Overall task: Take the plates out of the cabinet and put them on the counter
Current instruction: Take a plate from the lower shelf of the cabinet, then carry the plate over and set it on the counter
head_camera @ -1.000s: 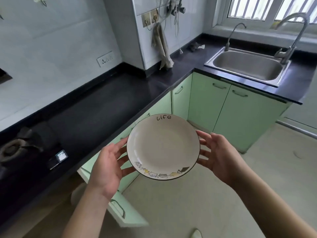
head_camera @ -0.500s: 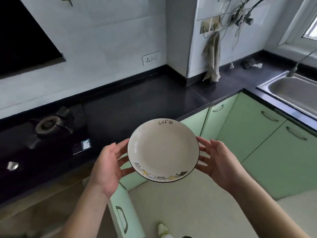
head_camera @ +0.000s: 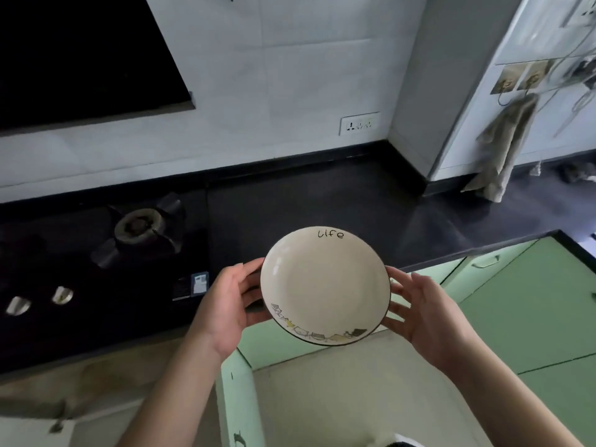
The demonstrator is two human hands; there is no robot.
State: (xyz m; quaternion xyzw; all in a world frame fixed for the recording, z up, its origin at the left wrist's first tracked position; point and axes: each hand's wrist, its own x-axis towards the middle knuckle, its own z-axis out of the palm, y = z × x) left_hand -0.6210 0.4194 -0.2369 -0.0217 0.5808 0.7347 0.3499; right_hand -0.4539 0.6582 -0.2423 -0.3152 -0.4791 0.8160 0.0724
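Hands: both cradle the plate [head_camera: 324, 285] at its rim
Left hand [head_camera: 222, 304]: palm inward, fingers curled beneath
Right hand [head_camera: 429, 312]: mirrored, fingers spread
Plate: tilted, above tabletop [head_camera: 322, 211] edge

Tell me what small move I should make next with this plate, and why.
Probably carry the plate forward and lower it onto the bare stretch of dark counter just beyond it. The left hand and right hand hold it by opposite rims, level, above the counter's front edge, and that patch to the right of the stove burner looks free.
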